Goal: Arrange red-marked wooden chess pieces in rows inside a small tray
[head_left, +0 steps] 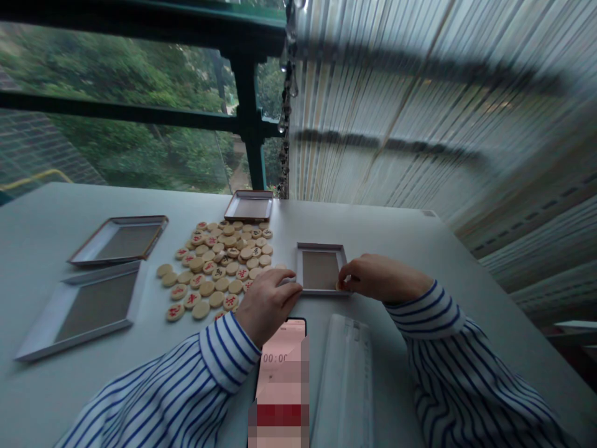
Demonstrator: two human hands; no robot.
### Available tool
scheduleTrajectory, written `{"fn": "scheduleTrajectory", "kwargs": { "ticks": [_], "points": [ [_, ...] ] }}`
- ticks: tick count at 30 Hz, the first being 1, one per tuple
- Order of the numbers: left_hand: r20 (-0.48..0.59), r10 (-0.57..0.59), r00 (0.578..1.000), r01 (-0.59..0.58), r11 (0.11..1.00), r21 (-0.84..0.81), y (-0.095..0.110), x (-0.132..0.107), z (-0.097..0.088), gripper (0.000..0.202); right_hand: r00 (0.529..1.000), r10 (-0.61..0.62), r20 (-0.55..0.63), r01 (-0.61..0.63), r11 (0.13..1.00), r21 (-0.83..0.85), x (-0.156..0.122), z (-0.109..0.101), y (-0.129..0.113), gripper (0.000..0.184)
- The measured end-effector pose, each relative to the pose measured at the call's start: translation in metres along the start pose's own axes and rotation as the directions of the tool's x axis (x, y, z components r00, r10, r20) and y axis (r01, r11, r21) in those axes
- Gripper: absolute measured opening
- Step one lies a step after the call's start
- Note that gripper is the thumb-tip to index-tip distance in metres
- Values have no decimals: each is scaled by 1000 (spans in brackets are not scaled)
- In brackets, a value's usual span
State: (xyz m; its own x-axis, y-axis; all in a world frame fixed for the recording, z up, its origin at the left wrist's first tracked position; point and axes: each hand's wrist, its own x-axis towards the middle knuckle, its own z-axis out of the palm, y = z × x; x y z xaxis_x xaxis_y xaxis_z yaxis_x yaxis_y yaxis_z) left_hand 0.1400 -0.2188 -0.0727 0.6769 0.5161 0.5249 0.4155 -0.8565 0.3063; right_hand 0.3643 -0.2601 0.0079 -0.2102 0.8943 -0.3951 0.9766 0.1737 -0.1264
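Note:
My left hand (268, 303) rests on the white table, fingers curled against the left rim of a small square tray (321, 248). My right hand (373, 277) pinches a round wooden piece (340, 286) at the tray's near right corner. A spread of several round wooden chess pieces (219, 264) with red and dark characters lies just left of my left hand. Both sleeves are blue-and-white striped.
A phone (282, 367) showing a timer lies between my forearms, with a clear plastic sleeve (347, 373) to its right. Two larger trays (119, 239) (88, 308) lie at the left, another small tray (249, 205) at the back. Window and blinds stand behind the table (46, 224).

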Motion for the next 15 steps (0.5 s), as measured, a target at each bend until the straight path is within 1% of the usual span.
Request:
{"fn": "scheduleTrajectory", "kwargs": {
  "ticks": [8, 15],
  "points": [
    [-19, 15, 1000, -16, 1000, -10, 0, 1, -1, 15, 1000, 0, 9, 0, 1000, -6, -1, -2, -1, 26],
    [-12, 4, 1000, -4, 1000, -19, 0, 0, -1, 17, 999, 29, -15, -30, 997, -67, -2, -1, -1, 29]
  ]
}}
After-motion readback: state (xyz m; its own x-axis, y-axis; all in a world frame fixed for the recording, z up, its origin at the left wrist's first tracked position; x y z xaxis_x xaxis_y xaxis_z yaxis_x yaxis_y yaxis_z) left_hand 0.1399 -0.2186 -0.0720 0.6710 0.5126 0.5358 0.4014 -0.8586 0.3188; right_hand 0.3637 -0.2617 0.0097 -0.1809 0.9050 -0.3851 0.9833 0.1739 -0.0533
